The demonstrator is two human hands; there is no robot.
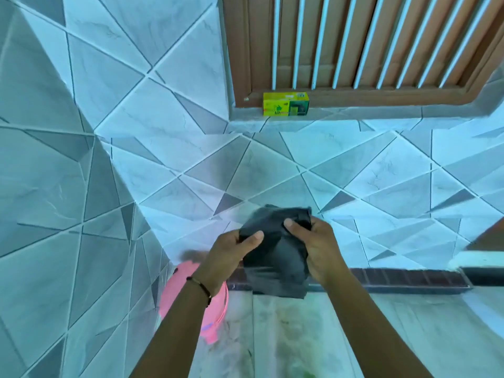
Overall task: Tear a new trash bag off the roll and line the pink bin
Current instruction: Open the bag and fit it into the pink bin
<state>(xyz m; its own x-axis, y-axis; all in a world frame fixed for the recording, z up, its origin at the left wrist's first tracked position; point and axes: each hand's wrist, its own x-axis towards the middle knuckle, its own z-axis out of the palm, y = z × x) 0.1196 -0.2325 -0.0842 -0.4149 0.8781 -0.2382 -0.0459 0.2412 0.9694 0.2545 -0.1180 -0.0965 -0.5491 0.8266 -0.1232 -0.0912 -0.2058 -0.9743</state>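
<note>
A black trash bag, still folded, hangs between both hands in front of the tiled wall. My left hand pinches its upper left edge and my right hand grips its upper right corner. The pink bin stands on the floor in the corner below my left forearm, which covers part of it; the bin is blurred. A yellow-green box lies on the window ledge above; I cannot tell what it contains.
Grey and white tiled walls meet in a corner at the left. A brown window frame with white bars is at the top right. A dark floor drain strip runs along the wall base. The floor is pale marble.
</note>
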